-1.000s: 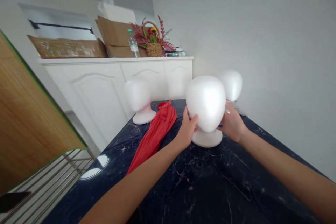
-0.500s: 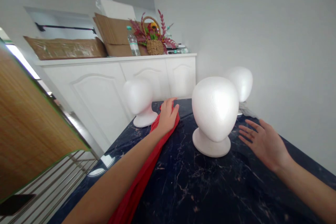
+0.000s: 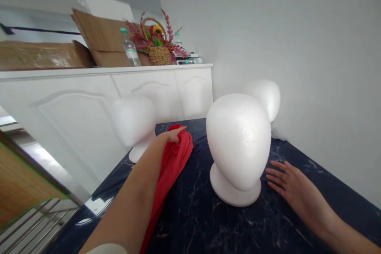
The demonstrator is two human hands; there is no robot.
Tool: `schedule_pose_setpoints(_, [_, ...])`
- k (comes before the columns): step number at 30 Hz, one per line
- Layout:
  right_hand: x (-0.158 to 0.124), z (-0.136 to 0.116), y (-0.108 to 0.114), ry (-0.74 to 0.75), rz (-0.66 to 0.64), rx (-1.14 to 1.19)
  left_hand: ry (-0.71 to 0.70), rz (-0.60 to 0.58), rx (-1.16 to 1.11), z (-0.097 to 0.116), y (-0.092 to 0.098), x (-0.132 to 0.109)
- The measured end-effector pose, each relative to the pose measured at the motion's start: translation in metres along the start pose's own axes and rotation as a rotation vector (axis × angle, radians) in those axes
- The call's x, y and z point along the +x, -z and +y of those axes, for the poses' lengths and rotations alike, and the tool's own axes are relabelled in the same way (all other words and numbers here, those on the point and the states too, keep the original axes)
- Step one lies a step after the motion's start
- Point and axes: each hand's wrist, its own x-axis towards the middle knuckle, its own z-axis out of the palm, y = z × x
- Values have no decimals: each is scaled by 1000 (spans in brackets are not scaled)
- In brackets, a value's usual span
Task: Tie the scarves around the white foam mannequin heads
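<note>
A white foam mannequin head (image 3: 238,143) stands on its round base on the dark marble table (image 3: 214,222) in front of me. My left hand (image 3: 169,137) is closed on the far end of a long red cloth (image 3: 172,166) that lies along the table to the left of the head. My right hand (image 3: 290,184) rests flat on the table just right of the head's base, fingers spread, holding nothing.
Two more white foam heads stand on the table, one at the left (image 3: 132,123) and one at the back right (image 3: 264,95). Behind is a white cabinet (image 3: 119,87) bearing cardboard boxes, a water bottle (image 3: 130,47) and a flower basket (image 3: 159,49). A metal rack (image 3: 26,230) lies lower left.
Both hands let go of the middle foam head. My left hand went to the red cloth and closed on it; my right hand dropped flat onto the table. The view moved closer.
</note>
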Motion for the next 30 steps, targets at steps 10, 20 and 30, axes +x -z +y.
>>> schedule_pose_setpoints(10, [-1,7,5,37,-82,-85,76,85,104,9,5,9])
schedule_pose_setpoints(20, [-17,-9,-6,63,-266,-193,8,249,-213,50,98,-57])
schedule_pose_setpoints(30, [-120,-58,-78,594,-644,-333,-177,24,-315,179,243,-184])
